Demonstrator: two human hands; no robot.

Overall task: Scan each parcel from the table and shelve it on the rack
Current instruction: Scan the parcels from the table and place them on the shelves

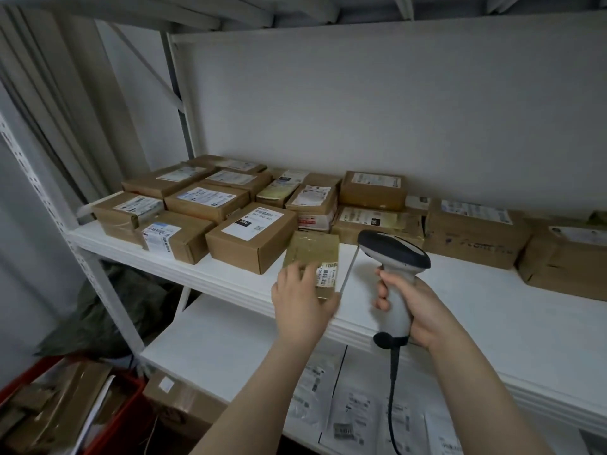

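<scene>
A small tape-wrapped brown parcel [313,254] with a barcode label lies at the front of the white rack shelf [460,290]. My left hand [300,300] rests on its near end, fingers spread over the top and thumb under its near right corner. My right hand [417,310] grips the handle of a grey and white barcode scanner [392,254], held upright just right of the parcel, its cable hanging down. Several labelled cardboard parcels [249,234] sit behind and to the left on the same shelf.
Larger brown boxes [476,233] line the shelf's right side. White mailer bags [348,412] lie on the lower shelf. A red crate [108,425] of flattened cardboard stands at the bottom left beside a perforated rack post [98,277]. A dark bag [108,310] sits behind it.
</scene>
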